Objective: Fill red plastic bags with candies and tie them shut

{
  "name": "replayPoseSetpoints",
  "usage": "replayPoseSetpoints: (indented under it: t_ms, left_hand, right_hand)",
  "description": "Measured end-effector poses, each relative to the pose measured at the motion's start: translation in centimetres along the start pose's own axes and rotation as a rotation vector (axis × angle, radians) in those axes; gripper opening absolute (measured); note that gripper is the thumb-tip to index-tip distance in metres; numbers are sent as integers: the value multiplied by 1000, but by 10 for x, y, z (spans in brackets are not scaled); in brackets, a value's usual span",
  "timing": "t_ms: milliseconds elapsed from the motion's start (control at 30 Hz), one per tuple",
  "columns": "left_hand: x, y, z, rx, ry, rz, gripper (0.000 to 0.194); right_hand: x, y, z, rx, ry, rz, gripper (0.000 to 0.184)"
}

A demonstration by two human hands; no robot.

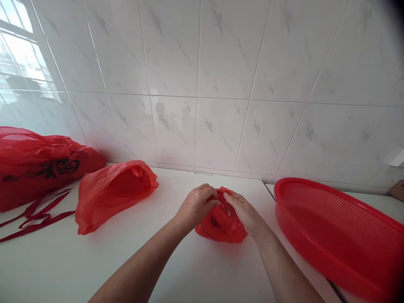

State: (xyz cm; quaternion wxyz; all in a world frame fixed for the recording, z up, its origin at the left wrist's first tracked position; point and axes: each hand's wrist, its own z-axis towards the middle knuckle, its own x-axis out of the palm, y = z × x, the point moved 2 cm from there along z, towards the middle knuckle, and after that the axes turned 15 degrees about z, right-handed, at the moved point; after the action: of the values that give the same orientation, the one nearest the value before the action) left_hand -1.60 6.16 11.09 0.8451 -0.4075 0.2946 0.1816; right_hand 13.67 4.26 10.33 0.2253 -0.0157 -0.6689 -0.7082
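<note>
A small red plastic bag (221, 225) with dark print sits on the white counter (176, 269) in front of me. My left hand (197, 204) grips the bag's top from the left, fingers curled round the bunched plastic. From the right, my right hand (244, 212) pinches the same bunched top. Both hands meet over the bag's neck. What the bag holds is hidden.
A second red bag (113, 191) lies open-mouthed on its side to the left. A large red bag with black characters (38, 164) and loose red strips (34, 216) lie at far left. A big red perforated tray (337, 235) stands at right. Tiled wall behind.
</note>
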Motion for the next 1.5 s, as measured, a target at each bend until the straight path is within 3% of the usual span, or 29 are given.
replayPoseSetpoints:
  t_ms: [133, 233, 367, 433, 500, 633, 700, 767, 933, 1000, 1067, 1233, 1367, 1433, 1500]
  left_hand:
    - [4, 7, -2, -98, -15, -170, 11]
    - [7, 10, -3, -170, -7, -173, 8]
    - [7, 11, -4, -223, 9, -182, 10]
    - [6, 9, -5, -239, 10, -145, 11]
    - [5, 5, -6, -249, 22, -81, 11]
    - [7, -2, -10, -211, 58, 36, 13]
    - [10, -3, -12, -188, 61, 73, 13]
    - [13, -3, -13, -189, 59, 98, 13]
    - [12, 4, -14, -206, 51, 139, 10]
    - [8, 5, -16, -187, 70, 169, 10]
    - [2, 7, -21, -153, 128, 218, 11]
    - [-20, 18, -45, -130, 414, 275, 13]
    - [-36, 29, -59, -248, 632, 308, 10]
    - [-40, 30, -57, -268, 608, 302, 9]
    - [-39, 27, -50, -250, 488, 258, 14]
  right_hand:
    - [-4, 4, -3, 37, 97, -16, 36]
    - [-9, 5, -5, 57, 131, 30, 34]
    - [-13, 5, -6, 44, 112, -25, 38]
    - [-12, 3, -5, 48, 89, -136, 30]
    - [-11, 0, -2, 14, 7, -325, 26]
    - [-14, -7, 5, -92, -290, -809, 26]
    - [-14, -9, 6, -95, -345, -925, 20]
    - [-13, -8, 6, -86, -319, -855, 23]
    - [-14, -2, 5, -25, -152, -312, 26]
    - [-22, -5, 8, -54, -235, -300, 27]
    - [-37, -9, 11, -139, -394, -428, 25]
    - [-90, -27, 17, -251, -712, -615, 28]
    - [-119, -41, 19, -216, -692, -583, 22]
    - [-128, -48, 20, -216, -673, -542, 22]
    - [-137, -54, 18, -209, -731, -506, 29]
